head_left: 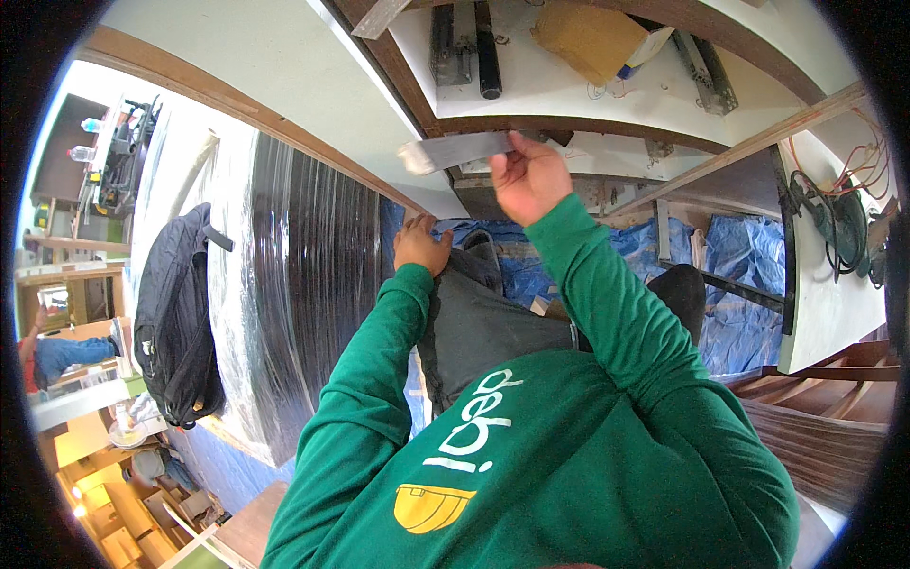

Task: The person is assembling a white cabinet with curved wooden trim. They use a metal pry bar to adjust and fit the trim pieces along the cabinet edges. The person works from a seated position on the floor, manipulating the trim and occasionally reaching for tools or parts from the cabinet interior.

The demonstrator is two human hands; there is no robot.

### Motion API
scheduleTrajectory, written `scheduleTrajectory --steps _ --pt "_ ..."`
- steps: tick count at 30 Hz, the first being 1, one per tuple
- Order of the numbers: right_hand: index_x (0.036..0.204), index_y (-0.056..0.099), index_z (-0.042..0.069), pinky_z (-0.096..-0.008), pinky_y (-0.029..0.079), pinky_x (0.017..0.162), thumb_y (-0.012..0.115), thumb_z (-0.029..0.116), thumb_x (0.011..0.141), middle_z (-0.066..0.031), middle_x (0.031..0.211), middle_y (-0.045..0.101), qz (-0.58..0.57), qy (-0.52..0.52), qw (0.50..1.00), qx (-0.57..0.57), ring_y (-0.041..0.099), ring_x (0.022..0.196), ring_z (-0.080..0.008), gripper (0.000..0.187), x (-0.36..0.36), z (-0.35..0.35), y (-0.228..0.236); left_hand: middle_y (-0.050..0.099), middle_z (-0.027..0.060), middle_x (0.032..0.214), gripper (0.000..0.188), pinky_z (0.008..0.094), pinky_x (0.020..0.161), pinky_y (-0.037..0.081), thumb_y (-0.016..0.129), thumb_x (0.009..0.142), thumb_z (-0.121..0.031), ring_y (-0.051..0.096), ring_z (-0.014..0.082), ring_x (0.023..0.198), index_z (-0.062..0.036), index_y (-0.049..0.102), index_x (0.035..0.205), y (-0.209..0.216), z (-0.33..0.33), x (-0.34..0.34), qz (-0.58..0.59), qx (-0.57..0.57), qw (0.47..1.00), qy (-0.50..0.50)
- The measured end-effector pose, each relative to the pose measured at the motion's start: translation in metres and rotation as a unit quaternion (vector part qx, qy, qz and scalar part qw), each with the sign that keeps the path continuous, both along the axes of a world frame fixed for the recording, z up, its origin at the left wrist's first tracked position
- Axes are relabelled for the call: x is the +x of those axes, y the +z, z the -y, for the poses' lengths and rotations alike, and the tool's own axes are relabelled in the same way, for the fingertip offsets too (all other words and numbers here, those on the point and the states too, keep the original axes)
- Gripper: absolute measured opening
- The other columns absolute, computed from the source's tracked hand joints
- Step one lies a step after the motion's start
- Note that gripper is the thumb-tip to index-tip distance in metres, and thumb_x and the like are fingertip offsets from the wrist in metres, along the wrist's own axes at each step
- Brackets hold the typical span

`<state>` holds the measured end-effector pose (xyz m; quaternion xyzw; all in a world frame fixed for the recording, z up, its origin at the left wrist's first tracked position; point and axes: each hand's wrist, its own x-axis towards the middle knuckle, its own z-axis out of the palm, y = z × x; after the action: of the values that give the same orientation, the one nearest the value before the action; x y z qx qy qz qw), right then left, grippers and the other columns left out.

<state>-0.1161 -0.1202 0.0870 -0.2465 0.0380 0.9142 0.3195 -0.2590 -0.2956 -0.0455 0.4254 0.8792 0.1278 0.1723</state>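
My right hand [533, 178] is raised before the cabinet frame, thumb and fingers pinching a flat grey strip [466, 148]. The strip has a pale, blurred blunt end pointing left; its exact kind I cannot make out. Lower and to the left, my left hand [422, 245] lies with fingers outstretched by my grey-trousered knee [474, 303], close to the lower edge of a large pale panel [256, 71]. It holds nothing that I can see. Above the strip runs a curved dark wooden edge [569, 123] of the cabinet.
A white shelf [607, 95] holds a brown paper packet [592, 43], a black-handled tool [487, 57] and metal slides [703, 71]. Plastic-wrapped dark boards [313, 256] and a black backpack [175, 318] are left. Blue sheeting [744, 256] covers the floor; cables [834, 223] hang right. Another person [76, 360] stands far left.
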Motion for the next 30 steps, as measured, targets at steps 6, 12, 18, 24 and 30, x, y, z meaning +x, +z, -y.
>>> scheduleTrajectory --steps 6,12,18,24,30 --pt "0.099 0.057 0.002 -0.0335 0.060 0.064 0.051 0.011 0.098 -0.0110 0.089 0.065 0.007 0.067 0.997 0.035 0.065 0.077 -0.0219 0.011 -0.065 0.036 0.003 0.056 0.0143 0.137 0.052 0.0457 0.109 0.034 0.064 0.084 -0.039 0.046 0.0331 0.131 -0.0061 0.062 0.124 0.005 -0.014 0.000 0.027 -0.039 0.999 -0.008" --pt "0.100 0.055 -0.001 -0.0331 0.061 0.067 0.048 0.008 0.099 -0.0138 0.093 0.063 -0.036 0.069 0.996 0.042 0.065 0.082 -0.0238 0.011 -0.054 0.022 0.005 0.058 0.0145 0.134 0.052 0.0444 0.107 0.037 0.064 0.084 -0.038 0.051 0.0331 0.127 -0.0064 0.061 0.125 0.004 -0.010 0.001 0.008 -0.020 1.000 -0.003" --pt "0.102 0.052 -0.003 -0.0364 0.062 0.067 0.046 0.005 0.098 -0.0177 0.093 0.062 0.023 -0.015 0.999 0.032 0.064 0.082 -0.0291 0.010 0.014 -0.020 -0.007 0.061 0.0148 0.128 0.052 0.0449 0.104 0.040 0.065 0.083 -0.040 0.053 0.0337 0.122 -0.0058 0.062 0.122 0.008 -0.006 0.000 0.023 -0.011 1.000 0.005" --pt "0.105 0.052 -0.003 -0.0388 0.062 0.070 0.048 0.004 0.097 -0.0164 0.093 0.062 0.053 -0.146 0.985 0.073 0.065 0.086 -0.0276 0.011 0.126 -0.072 -0.022 0.060 0.0136 0.129 0.049 0.0428 0.105 0.039 0.065 0.083 -0.038 0.053 0.0332 0.123 -0.0050 0.064 0.119 0.008 0.002 -0.001 0.005 -0.009 1.000 0.002" --pt "0.104 0.056 0.002 -0.0422 0.061 0.072 0.055 0.004 0.094 -0.0118 0.095 0.065 0.221 -0.028 0.964 0.144 0.067 0.081 -0.0258 0.010 0.156 0.008 -0.039 0.063 0.0145 0.124 0.047 0.0430 0.103 0.041 0.068 0.082 -0.037 0.055 0.0343 0.119 -0.0054 0.065 0.116 0.003 -0.003 0.000 0.013 0.014 1.000 0.019"
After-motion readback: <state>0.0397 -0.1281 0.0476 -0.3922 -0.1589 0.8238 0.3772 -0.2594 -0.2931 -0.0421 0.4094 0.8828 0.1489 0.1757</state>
